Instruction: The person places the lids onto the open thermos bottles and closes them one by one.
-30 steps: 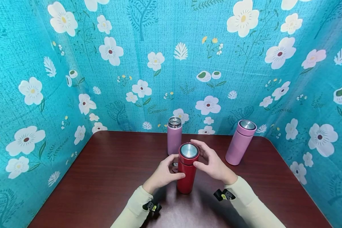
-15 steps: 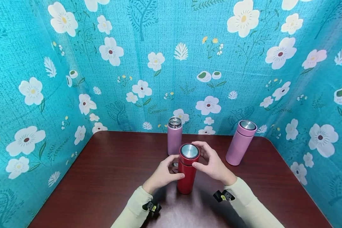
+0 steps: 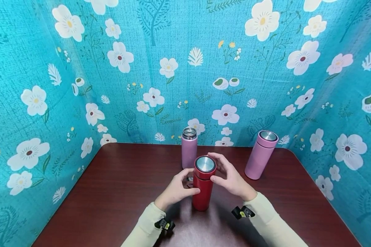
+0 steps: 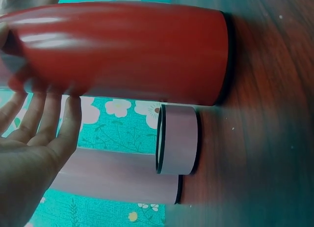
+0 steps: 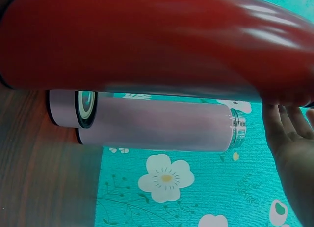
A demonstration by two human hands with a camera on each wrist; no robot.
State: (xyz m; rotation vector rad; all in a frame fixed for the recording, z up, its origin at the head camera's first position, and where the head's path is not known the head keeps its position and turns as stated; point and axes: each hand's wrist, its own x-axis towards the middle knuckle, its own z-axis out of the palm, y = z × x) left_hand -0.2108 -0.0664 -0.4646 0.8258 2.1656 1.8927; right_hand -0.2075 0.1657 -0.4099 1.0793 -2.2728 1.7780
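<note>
- While the left hand [image 3: 175,190] grips the red flask [image 3: 202,193] below its lid [image 3: 205,165], thumb in front and fingers behind, the right hand [image 3: 233,179] holds the upper end, thumb at the lid seam.
- Red flask: upright on the table [image 3: 120,195], between the hands, lid on.
- Just behind the red flask: pink cap [image 4: 179,139], on the table, mostly hidden in the head view.
- Behind the cap: open pink flask [image 3: 189,153], upright, metal neck exposed, near the rear edge.
- Right of the right hand, well apart: closed pink flask [image 3: 260,159], near the right rear corner.
- Side room: table surface runs wide from the left hand to the left edge; a narrower strip lies between the closed pink flask and the right edge.
- Outer limit: floral cloth [image 3: 185,96] at rear and both sides.
</note>
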